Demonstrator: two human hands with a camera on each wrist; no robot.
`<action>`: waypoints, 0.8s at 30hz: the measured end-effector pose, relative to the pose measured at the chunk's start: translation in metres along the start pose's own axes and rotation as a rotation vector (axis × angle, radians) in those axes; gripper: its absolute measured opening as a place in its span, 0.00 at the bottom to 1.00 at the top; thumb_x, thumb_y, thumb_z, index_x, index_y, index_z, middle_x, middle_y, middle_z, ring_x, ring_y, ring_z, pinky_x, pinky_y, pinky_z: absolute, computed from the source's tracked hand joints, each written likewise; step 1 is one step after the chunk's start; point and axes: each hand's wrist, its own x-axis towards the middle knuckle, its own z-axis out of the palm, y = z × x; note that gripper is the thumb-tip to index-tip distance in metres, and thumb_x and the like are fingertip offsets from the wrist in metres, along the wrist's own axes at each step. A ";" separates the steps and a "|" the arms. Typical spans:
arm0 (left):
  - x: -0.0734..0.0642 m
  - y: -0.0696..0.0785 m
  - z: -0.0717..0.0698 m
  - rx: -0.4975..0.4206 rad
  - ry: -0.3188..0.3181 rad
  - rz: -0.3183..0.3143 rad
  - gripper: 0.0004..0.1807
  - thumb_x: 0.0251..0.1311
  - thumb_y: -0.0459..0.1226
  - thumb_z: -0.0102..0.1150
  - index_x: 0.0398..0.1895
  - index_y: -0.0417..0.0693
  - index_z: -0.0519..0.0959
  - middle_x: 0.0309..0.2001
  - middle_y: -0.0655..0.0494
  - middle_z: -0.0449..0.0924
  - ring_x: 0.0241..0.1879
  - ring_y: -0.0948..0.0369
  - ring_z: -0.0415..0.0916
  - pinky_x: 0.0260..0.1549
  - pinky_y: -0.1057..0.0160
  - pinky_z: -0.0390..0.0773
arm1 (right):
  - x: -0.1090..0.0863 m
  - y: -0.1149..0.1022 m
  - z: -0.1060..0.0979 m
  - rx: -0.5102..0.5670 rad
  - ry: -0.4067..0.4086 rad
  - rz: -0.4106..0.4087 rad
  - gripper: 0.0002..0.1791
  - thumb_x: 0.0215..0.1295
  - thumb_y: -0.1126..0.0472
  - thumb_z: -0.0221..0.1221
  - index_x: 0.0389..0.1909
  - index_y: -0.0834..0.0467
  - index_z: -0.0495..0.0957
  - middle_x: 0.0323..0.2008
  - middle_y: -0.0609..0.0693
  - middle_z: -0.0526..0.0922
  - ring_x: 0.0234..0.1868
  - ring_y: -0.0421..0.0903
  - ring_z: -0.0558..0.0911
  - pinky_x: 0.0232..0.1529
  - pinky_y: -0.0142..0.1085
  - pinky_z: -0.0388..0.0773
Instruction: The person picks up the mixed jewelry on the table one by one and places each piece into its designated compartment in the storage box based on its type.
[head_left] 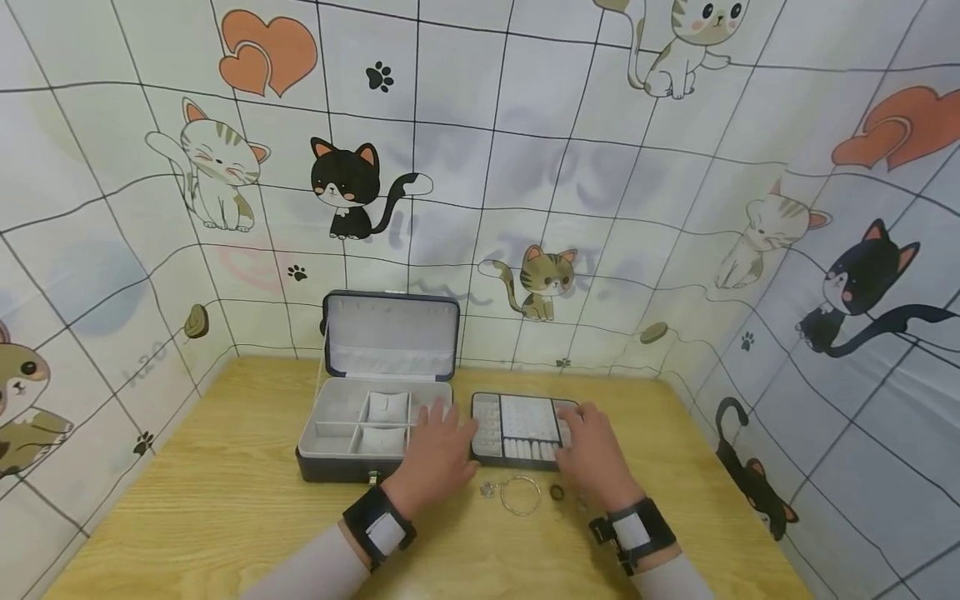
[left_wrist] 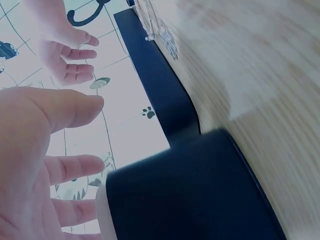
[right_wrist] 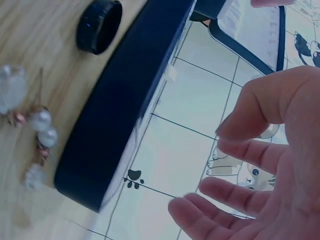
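Note:
My left hand hovers over the right end of an open dark jewelry box, its fingers spread and relaxed. Beside the box lies a dark-rimmed jewelry tray with a pale lining and ring rolls. Over the tray's right end is my right hand; in the right wrist view its fingers are loosely bent, with nothing visible between them. In front of the tray are a thin bangle, a silvery trinket and a black ring. Pearl earrings lie near that ring.
The box's lid stands raised at the back. Two pale cushions sit in its compartments. A cat-print cloth hangs around the wooden table at the back and sides.

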 end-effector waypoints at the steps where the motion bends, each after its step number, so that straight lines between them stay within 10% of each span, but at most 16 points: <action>1: 0.001 0.002 0.001 -0.012 -0.002 -0.001 0.30 0.60 0.52 0.73 0.63 0.50 0.81 0.64 0.38 0.80 0.72 0.32 0.68 0.68 0.27 0.68 | 0.001 -0.001 -0.002 -0.003 -0.004 0.005 0.33 0.55 0.68 0.67 0.66 0.61 0.78 0.59 0.66 0.77 0.55 0.61 0.78 0.49 0.55 0.82; 10: 0.011 0.019 0.007 0.042 0.041 0.054 0.22 0.60 0.51 0.73 0.50 0.49 0.83 0.49 0.46 0.84 0.60 0.40 0.78 0.65 0.32 0.74 | 0.005 -0.005 -0.010 -0.033 -0.132 0.023 0.13 0.53 0.69 0.67 0.41 0.59 0.83 0.34 0.52 0.81 0.30 0.46 0.74 0.29 0.37 0.71; 18: 0.023 0.038 0.013 0.052 -0.036 0.051 0.19 0.62 0.52 0.71 0.46 0.50 0.84 0.44 0.51 0.83 0.56 0.48 0.77 0.60 0.45 0.76 | 0.005 0.009 -0.013 -0.056 -0.274 0.062 0.08 0.52 0.72 0.65 0.26 0.56 0.80 0.26 0.48 0.81 0.28 0.46 0.77 0.30 0.39 0.75; 24: 0.027 0.047 0.018 0.115 -0.035 0.107 0.17 0.60 0.53 0.73 0.40 0.51 0.86 0.36 0.54 0.83 0.40 0.56 0.76 0.38 0.58 0.77 | 0.005 0.024 -0.020 -0.111 -0.336 0.068 0.11 0.43 0.74 0.70 0.23 0.56 0.81 0.25 0.48 0.82 0.29 0.48 0.78 0.34 0.43 0.79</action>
